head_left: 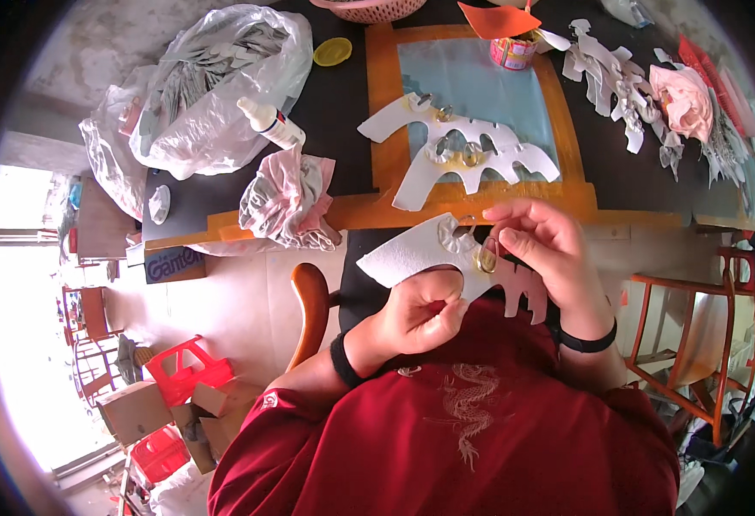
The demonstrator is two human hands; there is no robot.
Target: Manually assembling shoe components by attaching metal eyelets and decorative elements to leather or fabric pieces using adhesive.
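My left hand pinches the lower edge of a white cut-out piece with scalloped, toothed edges, held just off the table's front edge. On the piece sit a small white gathered patch and a shiny gold-toned loop. My right hand is curled beside that loop, thumb and index fingertips close to it; whatever they grip is too small to tell. Two similar pieces lie on the table: a far white cut-out and a nearer white cut-out, both with shiny loops.
On the dark table, a plastic bag of grey pieces, a white bottle and a crumpled pink cloth lie left. A small tub stands at the back. White scraps lie right. Wooden chairs stand nearby.
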